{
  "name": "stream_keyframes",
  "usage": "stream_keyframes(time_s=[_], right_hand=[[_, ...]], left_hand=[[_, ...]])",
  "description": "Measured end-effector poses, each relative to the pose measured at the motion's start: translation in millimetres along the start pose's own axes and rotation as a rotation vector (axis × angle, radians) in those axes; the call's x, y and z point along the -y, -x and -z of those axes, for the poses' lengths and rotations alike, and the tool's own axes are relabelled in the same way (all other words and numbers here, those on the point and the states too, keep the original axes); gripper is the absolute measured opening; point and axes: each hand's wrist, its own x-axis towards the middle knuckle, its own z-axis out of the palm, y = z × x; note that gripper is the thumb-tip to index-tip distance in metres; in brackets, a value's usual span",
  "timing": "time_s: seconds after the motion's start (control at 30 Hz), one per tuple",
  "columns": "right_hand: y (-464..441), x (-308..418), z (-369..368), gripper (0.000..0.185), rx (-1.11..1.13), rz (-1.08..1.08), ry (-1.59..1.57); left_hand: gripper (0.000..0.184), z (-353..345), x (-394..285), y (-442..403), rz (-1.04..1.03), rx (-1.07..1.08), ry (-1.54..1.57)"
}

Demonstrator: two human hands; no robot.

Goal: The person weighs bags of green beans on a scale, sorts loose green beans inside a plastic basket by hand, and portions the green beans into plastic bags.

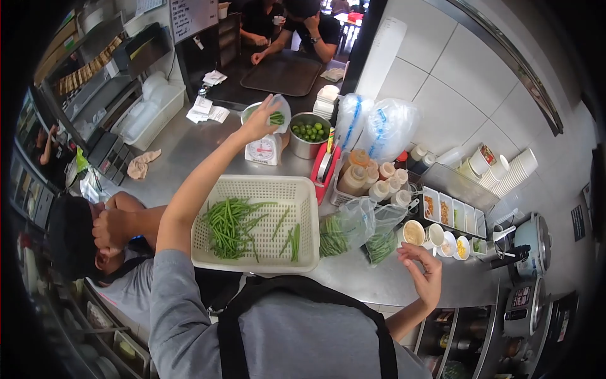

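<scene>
My left hand (257, 124) is closed on a clear plastic bag (282, 108) with green beans in it, held at the bowl on top of a white kitchen scale (262, 150). Over the counter at the right, my right hand (424, 273) is raised with its fingers apart and nothing in it. In front of my body sits a cream perforated basket (309, 218). Long green beans (228, 227) are heaped on its left side, with a few loose ones at the right. Two bags of green beans (333, 235) (381, 245) lie beside the basket.
A metal pot (307, 149) of green limes stands right of the scale, near a red tape dispenser (325, 165). Sauce bottles (355, 178) and small cups (413, 233) line the right. A co-worker (120, 252) is close at my left; people (303, 31) sit beyond a brown tray (281, 74).
</scene>
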Motion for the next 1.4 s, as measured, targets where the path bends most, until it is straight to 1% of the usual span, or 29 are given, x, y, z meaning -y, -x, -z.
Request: stream_keyframes(time_s=[0.03, 0.13, 0.17, 0.2, 0.27, 0.37, 0.47, 0.5, 0.57, 0.6, 0.63, 0.73, 0.77, 0.8, 0.87, 0.9, 0.93, 0.97, 1.0, 1.03, 1.07, 1.1, 1.13, 1.17, 1.2, 1.27, 1.3, 1.33, 1.4], right_hand=[[-3, 2, -1, 0.031, 0.019, 0.008, 0.003], [-12, 8, -6, 0.031, 0.058, 0.022, 0.002], [-14, 9, -7, 0.031, 0.057, 0.02, -0.004], [-16, 10, -8, 0.031, 0.056, 0.02, -0.009], [-19, 12, -10, 0.031, 0.07, 0.02, -0.013], [-22, 14, -11, 0.031, 0.096, 0.032, -0.02], [-24, 16, -14, 0.031, 0.104, 0.052, -0.02], [-23, 17, -14, 0.031, 0.101, 0.058, -0.019], [-20, 21, -15, 0.031, 0.091, 0.065, -0.013], [-21, 24, -16, 0.031, 0.086, 0.077, -0.016], [-19, 25, -15, 0.031, 0.068, 0.09, -0.004], [-8, 16, -6, 0.031, 0.029, 0.107, -0.021], [-6, 12, -4, 0.031, 0.021, 0.087, -0.049], [-3, 10, -3, 0.031, 0.012, 0.058, -0.071], [-8, 13, -8, 0.032, -0.018, 0.036, -0.032], [-15, 13, -15, 0.034, -0.051, 0.028, -0.031], [-26, 14, -22, 0.039, -0.04, 0.078, -0.028], [-36, 18, -37, 0.048, -0.103, 0.035, -0.098], [-49, 16, -49, 0.061, -0.126, 0.102, -0.081], [-57, 17, -64, 0.079, -0.133, 0.141, -0.112], [-68, 16, -76, 0.09, -0.139, 0.253, -0.039], [-78, 19, -91, 0.095, -0.158, 0.313, -0.03], [-83, 25, -101, 0.1, -0.108, 0.322, -0.081], [-85, 29, -121, 0.074, -0.275, 0.327, -0.166], [-83, 25, -116, 0.061, -0.131, 0.227, -0.108], [-80, 11, -106, 0.037, 0.173, 0.02, -0.003], [-76, 1, -100, 0.024, 0.078, 0.097, -0.056], [-69, -8, -91, 0.016, -0.015, 0.172, -0.111], [-46, -18, -57, 0.019, 0.021, -0.169, -0.076]], left_hand=[[0.068, 2, -8, 6, -0.033, 0.011, -0.114], [0.062, 16, -32, 17, 0.068, 0.167, -0.22], [0.056, 21, -38, 19, 0.066, 0.203, -0.235], [0.054, 23, -40, 21, 0.052, 0.212, -0.257], [0.053, 30, -48, 24, 0.091, 0.241, -0.26], [0.052, 30, -51, 25, 0.064, 0.17, -0.283], [0.048, 17, -48, 19, 0.196, 0.132, -0.27], [0.046, 3, -36, 19, 0.112, -0.01, -0.319], [0.044, -10, -11, 4, 0.287, -0.112, 0.021], [0.044, -2, -12, -3, 0.371, -0.167, 0.184], [0.041, 8, -13, -11, 0.343, -0.262, 0.276], [0.038, 46, -23, -39, 0.284, -0.322, 0.457], [0.036, 59, -28, -48, 0.3, -0.286, 0.496], [0.036, 74, -41, -52, 0.331, -0.231, 0.455], [0.034, 93, -73, -52, 0.24, -0.166, 0.649], [0.033, 100, -92, -49, 0.227, -0.119, 0.66], [0.033, 105, -112, -44, 0.205, -0.056, 0.683], [0.03, 107, -138, -36, 0.167, 0.015, 0.741], [0.033, 105, -152, -30, 0.136, 0.109, 0.75], [0.036, 104, -175, -20, 0.099, 0.183, 0.769], [0.04, 100, -196, -7, 0.061, 0.243, 0.776], [0.042, 91, -213, 4, 0.058, 0.284, 0.77], [0.044, 86, -229, 17, 0.059, 0.31, 0.751], [0.044, 80, -243, 29, 0.063, 0.397, 0.832], [0.045, 74, -254, 40, 0.076, 0.479, 0.907], [0.048, 59, -263, 59, 0.177, 0.62, 1.059], [0.045, 56, -262, 68, 0.146, 0.571, 1.068], [0.043, 54, -260, 76, 0.118, 0.522, 1.076], [0.038, 58, -252, 95, 0.088, 0.455, 1.082]])
